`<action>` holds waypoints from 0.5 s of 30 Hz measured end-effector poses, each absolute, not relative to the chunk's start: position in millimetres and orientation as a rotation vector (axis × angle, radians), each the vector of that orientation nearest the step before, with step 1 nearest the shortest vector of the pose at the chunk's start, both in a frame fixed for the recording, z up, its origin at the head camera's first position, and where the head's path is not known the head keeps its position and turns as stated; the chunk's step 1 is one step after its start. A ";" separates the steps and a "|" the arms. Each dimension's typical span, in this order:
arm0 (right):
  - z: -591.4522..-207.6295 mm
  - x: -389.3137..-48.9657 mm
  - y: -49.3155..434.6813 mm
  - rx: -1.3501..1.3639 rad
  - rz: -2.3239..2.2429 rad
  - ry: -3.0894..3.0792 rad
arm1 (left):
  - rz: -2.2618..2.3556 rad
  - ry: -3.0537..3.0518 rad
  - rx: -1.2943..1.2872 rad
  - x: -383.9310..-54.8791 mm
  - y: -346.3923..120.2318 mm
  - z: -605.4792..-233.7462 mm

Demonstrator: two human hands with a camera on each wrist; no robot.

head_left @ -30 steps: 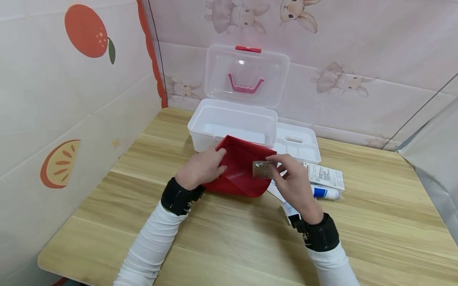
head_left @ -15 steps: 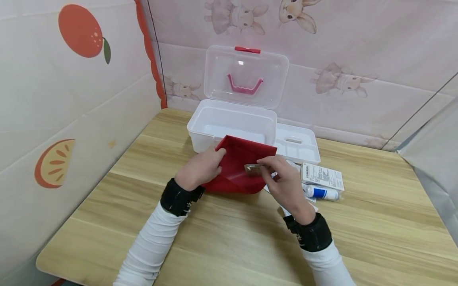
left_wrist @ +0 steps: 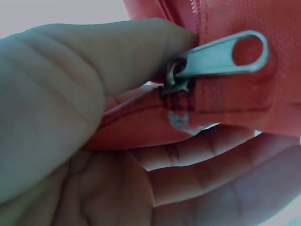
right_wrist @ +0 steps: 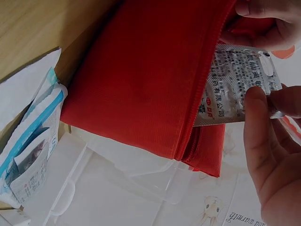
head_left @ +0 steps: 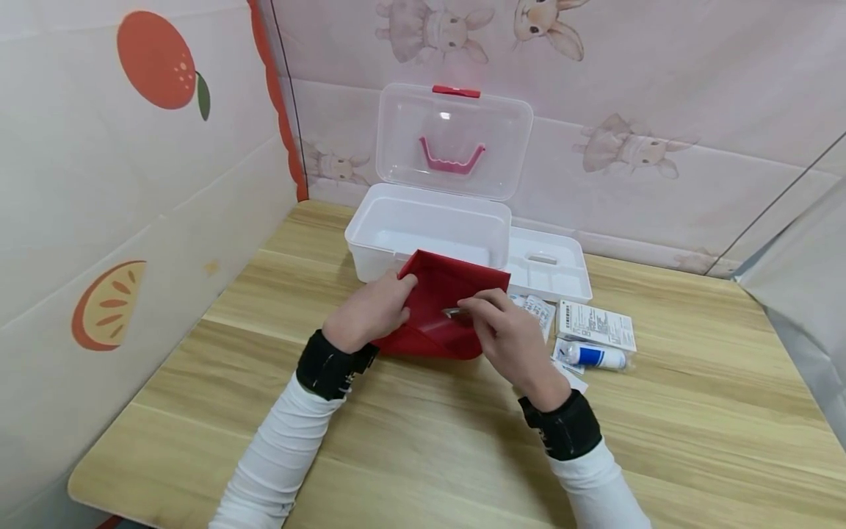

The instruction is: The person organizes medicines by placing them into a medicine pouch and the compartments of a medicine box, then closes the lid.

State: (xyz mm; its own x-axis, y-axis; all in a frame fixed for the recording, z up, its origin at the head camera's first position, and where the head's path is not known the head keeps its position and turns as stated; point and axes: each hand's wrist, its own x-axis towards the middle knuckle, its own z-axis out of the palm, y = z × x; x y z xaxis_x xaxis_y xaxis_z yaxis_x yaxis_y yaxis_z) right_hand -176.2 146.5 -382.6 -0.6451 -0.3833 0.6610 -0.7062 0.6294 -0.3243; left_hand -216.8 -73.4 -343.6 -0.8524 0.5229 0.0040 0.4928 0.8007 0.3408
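Observation:
My left hand (head_left: 373, 312) grips the edge of a red zippered pouch (head_left: 443, 283), its thumb beside a metal zipper pull (left_wrist: 225, 56) in the left wrist view. The pouch's mouth gapes open. Between the thumb and fingers of my right hand (head_left: 512, 338) is a silver blister pack (right_wrist: 235, 87) with printed foil. In the right wrist view, part of the pack has passed the zipper edge into the mouth, and its inner end is hidden by the red cloth. Only a small tip of it shows in the head view.
Behind the pouch stands a clear box (head_left: 370, 253) with its lid (head_left: 403, 125) raised. A white tray (head_left: 575, 283) lies to its right. Nearer are a printed carton (head_left: 596, 325), a white and blue tube (head_left: 598, 358) and several flat packets (head_left: 540, 312). A fabric wall borders the table's left.
My right hand has moved left and tilted the blister pack from flat-on to edge-on, bringing it into the pouch's mouth. The left hand has kept its grip in place.

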 end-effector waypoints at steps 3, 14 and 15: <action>-383.9 -176.4 143.5 0.866 0.714 -2.335 | 0.527 2.884 0.806 -216.6 -73.9 -343.5; -388.4 -173.5 138.9 0.910 0.535 -2.420 | 0.541 2.868 0.796 -217.2 -74.5 -344.3; -388.9 -173.5 138.7 0.917 0.534 -2.428 | 0.537 2.869 0.796 -217.4 -74.5 -344.1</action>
